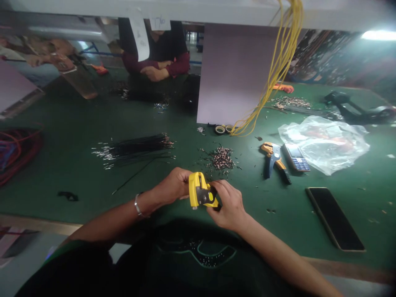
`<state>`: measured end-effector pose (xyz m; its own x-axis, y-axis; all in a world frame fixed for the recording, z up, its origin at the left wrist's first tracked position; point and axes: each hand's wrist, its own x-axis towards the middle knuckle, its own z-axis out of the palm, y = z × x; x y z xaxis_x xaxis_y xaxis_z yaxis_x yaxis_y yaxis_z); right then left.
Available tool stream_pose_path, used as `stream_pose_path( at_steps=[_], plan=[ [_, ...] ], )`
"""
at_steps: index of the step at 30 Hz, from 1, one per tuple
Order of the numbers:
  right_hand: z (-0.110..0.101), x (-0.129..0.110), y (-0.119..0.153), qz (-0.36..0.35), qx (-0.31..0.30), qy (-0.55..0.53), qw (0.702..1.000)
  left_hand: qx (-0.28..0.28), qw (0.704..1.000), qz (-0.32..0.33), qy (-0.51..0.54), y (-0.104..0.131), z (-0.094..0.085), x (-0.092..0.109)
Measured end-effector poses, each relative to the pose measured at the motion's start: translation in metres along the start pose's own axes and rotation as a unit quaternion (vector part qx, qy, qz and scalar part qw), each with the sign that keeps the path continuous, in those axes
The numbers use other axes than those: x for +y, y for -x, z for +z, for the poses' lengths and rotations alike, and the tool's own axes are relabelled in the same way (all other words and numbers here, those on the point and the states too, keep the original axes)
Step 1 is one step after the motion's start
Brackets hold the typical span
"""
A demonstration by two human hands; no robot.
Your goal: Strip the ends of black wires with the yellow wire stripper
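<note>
My right hand [228, 205] is wrapped round the handles of a yellow and black wire stripper [201, 194], held just above the table near its front edge. At the tool's head, my left hand [175, 185] has its fingers pinched together; what they hold, if anything, is hidden. Beyond the hands lies a pile of short copper-coloured and black wire ends [222, 159]. To the left of it, a bundle of black wires [139, 146] with bare or tipped ends rests on the green table [102, 181], and one loose black wire [131, 176] lies in front of the bundle.
On the right are an orange and dark wire stripper [274, 159], a keypad phone [296, 157], a smartphone [335, 218] and a clear plastic bag [328, 142]. Yellow wires [283, 62] hang beside a pale panel [232, 74]. A person with folded arms [156, 72] sits opposite.
</note>
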<state>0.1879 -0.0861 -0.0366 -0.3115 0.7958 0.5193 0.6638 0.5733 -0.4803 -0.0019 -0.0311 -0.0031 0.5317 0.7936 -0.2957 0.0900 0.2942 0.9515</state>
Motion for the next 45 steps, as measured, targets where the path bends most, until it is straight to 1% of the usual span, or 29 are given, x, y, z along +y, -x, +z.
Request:
stream_pose_path(
  at_steps=[4,10,15,18,23,28,34,40,45],
  plan=[
    [0.003,0.000,0.004,0.003,0.002,0.003,1.000,-0.013,0.999,-0.021,0.024,0.000,0.002,0.004],
    [0.009,0.003,0.009,0.007,-0.006,-0.014,1.000,-0.026,0.995,-0.077,0.050,0.001,0.003,0.010],
    [0.010,0.003,0.010,-0.012,-0.011,-0.017,1.000,-0.023,0.994,-0.102,0.039,0.001,0.004,0.011],
    [0.012,0.003,0.010,-0.012,-0.013,-0.008,1.000,-0.029,0.993,-0.110,0.033,0.001,0.004,0.012],
    [0.015,0.004,0.012,-0.017,-0.016,-0.010,1.000,-0.020,0.992,-0.122,0.026,0.000,0.004,0.012],
    [0.016,0.002,0.013,0.003,-0.022,-0.024,0.999,-0.018,0.990,-0.131,0.041,-0.001,0.004,0.013],
    [0.018,0.000,0.013,0.030,-0.015,-0.041,0.999,-0.020,0.988,-0.135,0.066,0.000,0.005,0.013],
    [0.019,0.001,0.011,0.054,-0.020,-0.048,0.997,0.005,0.988,-0.144,0.049,-0.001,0.006,0.011],
    [0.017,0.002,0.009,0.043,-0.040,-0.054,0.997,0.014,0.986,-0.157,0.054,-0.001,0.006,0.013]
  ],
)
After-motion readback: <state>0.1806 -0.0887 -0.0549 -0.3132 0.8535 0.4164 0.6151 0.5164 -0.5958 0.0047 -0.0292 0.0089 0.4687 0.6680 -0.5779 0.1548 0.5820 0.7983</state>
